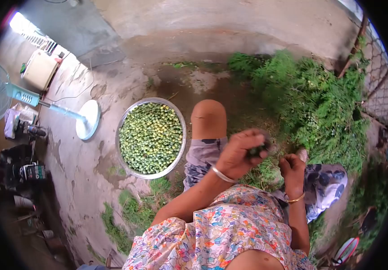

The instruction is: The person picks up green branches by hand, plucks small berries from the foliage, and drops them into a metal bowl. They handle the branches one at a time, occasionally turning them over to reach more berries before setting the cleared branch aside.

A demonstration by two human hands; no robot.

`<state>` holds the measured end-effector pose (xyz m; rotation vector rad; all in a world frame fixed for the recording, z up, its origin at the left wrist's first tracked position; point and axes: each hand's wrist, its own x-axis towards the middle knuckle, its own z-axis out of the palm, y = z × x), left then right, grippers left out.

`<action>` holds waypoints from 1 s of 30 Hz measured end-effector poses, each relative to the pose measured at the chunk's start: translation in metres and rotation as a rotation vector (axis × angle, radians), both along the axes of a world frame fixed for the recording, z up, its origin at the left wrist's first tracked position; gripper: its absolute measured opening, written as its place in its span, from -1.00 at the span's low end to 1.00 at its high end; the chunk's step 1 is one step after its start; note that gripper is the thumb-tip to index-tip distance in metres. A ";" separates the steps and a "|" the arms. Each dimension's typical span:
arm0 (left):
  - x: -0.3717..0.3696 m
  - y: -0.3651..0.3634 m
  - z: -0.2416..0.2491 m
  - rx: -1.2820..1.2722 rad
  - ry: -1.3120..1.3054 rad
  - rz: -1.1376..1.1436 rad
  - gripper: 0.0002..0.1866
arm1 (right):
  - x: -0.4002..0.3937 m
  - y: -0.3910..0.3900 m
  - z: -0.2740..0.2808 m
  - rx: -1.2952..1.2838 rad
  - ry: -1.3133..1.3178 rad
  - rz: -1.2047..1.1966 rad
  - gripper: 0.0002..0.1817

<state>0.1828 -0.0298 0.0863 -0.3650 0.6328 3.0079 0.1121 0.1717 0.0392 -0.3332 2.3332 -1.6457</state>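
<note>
My left hand (244, 153), with a silver bangle at its wrist, is curled around a few small dark green round fruits partly hidden by the fingers. It hovers just right of my bare knee. My right hand (292, 171), with a gold bangle, is beside it with fingers bent and pressed together; what they hold, if anything, I cannot make out. Left of my knee, a wide metal basin (182, 135) holds a heap of small green and yellowish fruits (151, 137). Loose green sprigs (266, 175) lie below and between my hands.
A large pile of feathery green plants (324, 117) lies at the right, near a wire-mesh fence (380, 67). A pale blue standing fan (87, 119) stands at the left. More cut greenery (117, 229) lies on the concrete floor below the basin. A wall (230, 22) runs behind.
</note>
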 end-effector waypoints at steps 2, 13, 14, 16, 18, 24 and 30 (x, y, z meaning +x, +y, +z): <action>0.018 -0.044 0.014 -0.200 0.038 0.196 -0.79 | 0.001 0.005 -0.010 0.027 -0.083 0.109 -0.90; 0.141 -0.302 -0.103 -1.188 -0.896 0.958 -0.54 | 0.016 0.009 -0.035 0.305 0.123 0.502 -0.81; 0.156 -0.315 -0.116 -1.254 -0.877 0.931 -0.55 | 0.017 0.009 -0.032 0.318 0.123 0.444 -0.81; 0.186 -0.340 -0.142 -1.461 -0.835 0.799 -0.65 | 0.017 0.011 -0.030 0.392 0.101 0.526 -0.81; 0.205 -0.366 -0.174 -1.304 -1.090 0.858 -0.60 | 0.015 0.013 -0.028 0.378 0.053 0.502 -0.81; 0.208 -0.332 -0.174 -1.923 -1.522 0.627 -0.31 | 0.010 0.022 -0.017 0.584 0.169 0.635 -0.68; 0.202 -0.369 -0.194 -1.692 -1.307 0.587 -0.39 | 0.001 0.027 -0.009 0.562 0.251 0.622 -0.74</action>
